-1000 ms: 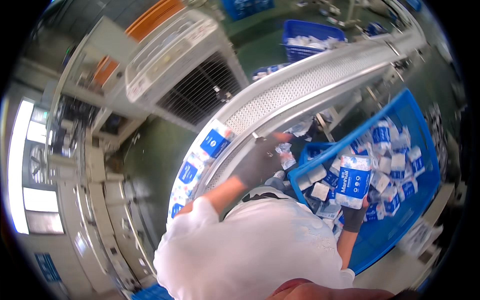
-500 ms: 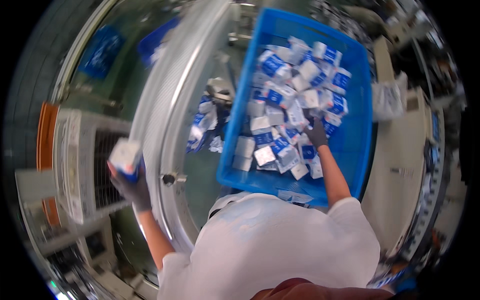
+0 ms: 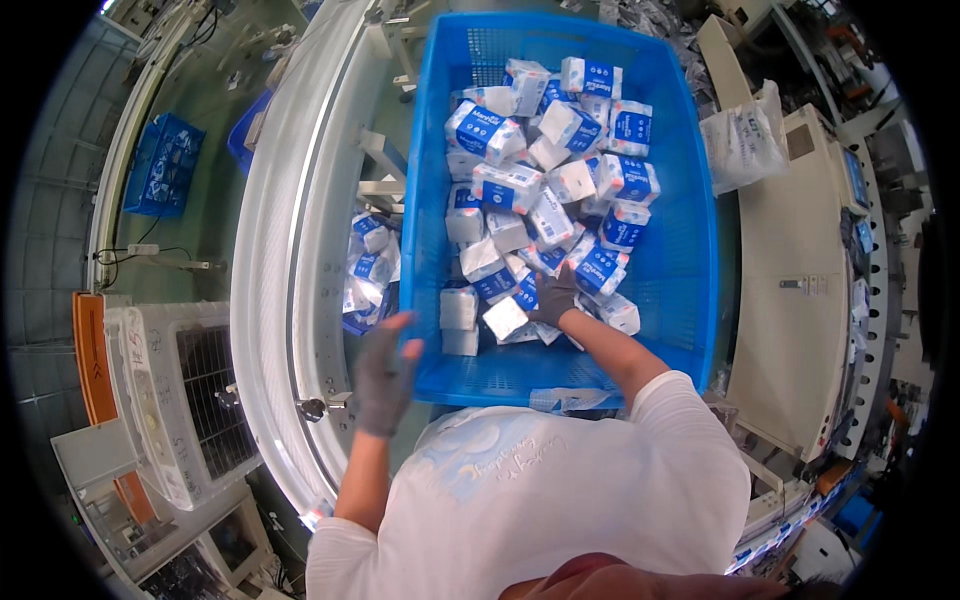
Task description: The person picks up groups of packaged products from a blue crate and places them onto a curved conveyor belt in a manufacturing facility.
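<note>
A big blue plastic crate (image 3: 688,300) in front of me holds several small white-and-blue wrapped packets (image 3: 510,186). My right hand (image 3: 555,297), in a dark grey glove, reaches into the crate and is closed on a white-and-blue packet (image 3: 598,268) in the heap near the front. My left hand (image 3: 383,372), also gloved, hangs in the air over the crate's front left corner beside the conveyor, fingers spread and holding nothing.
A curved white conveyor (image 3: 270,240) runs along my left. More packets (image 3: 368,270) lie in a blue bin below it. A white fan unit (image 3: 170,400) stands at far left, a beige machine top (image 3: 790,290) with a plastic bag (image 3: 745,140) at right.
My left hand held a packet out at the conveyor half a second ago; now it is empty and has swung back toward the crate. My right hand stays in the crate's heap.
</note>
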Motion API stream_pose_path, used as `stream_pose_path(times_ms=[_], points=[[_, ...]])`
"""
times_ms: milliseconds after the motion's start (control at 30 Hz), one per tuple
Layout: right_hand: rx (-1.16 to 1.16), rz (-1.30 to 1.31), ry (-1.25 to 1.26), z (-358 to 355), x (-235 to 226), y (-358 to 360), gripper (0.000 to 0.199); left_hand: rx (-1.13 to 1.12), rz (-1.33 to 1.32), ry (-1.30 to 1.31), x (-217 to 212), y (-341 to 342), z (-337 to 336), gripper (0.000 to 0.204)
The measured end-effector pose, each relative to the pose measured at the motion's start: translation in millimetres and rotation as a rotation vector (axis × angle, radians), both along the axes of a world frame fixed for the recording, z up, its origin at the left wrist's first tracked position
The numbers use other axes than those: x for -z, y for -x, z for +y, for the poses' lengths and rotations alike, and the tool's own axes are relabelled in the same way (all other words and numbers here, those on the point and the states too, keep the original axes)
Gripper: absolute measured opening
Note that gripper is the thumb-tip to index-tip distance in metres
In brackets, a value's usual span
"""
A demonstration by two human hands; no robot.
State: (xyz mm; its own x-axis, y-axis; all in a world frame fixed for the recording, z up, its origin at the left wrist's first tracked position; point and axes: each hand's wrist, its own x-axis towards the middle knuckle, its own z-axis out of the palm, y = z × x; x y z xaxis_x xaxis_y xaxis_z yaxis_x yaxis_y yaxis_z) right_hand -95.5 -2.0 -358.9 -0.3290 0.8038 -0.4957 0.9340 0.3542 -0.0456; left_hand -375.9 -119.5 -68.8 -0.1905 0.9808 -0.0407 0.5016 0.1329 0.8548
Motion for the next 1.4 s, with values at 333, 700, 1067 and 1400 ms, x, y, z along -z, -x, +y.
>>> stream_pose_path(times_ms=[333,700,1067,1400], points=[[0.227,0.479,0.396,39.2,-131.9,-69.1,0.097,0.277,-0.12,0.413,141.9,-92.2,32.4,0.06],[0.384,0.52,-0.291,37.9,-12.1,-88.0,0.107,0.158,-1.244,0.169,26.9,-45.2,90.7,0.073],[0.032,0.87,-0.44,53.6,-64.8,-70.1,0.113,-0.818,0.996,-0.333,-25.4,168.9,-7.9,0.095],[0.097,1.43,-0.552,43.4,-222.1,67.0,0.108,-0.401,0.328,-0.235,-9.4,73.9,-35.8,0.08]])
